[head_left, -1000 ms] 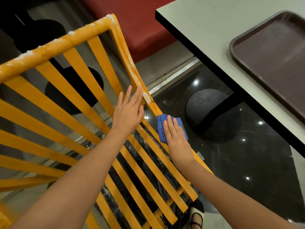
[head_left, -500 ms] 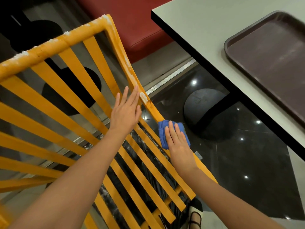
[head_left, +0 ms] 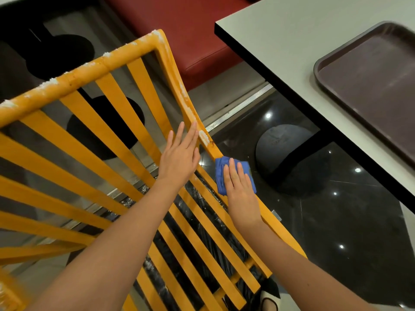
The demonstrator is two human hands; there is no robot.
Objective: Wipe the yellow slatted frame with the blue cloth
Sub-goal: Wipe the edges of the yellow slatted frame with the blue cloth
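Downward along the side rail, the right hand (head_left: 241, 189) has slid the blue cloth (head_left: 233, 176), fingers flat for pressure. Left hand (head_left: 179, 157), fingers straight, steadies the tilted yellow slatted frame (head_left: 134, 52).

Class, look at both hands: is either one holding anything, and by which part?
Neither grips anything. The right hand presses the blue cloth flat against the yellow slatted frame, covering its middle; the left hand rests open on the slats.
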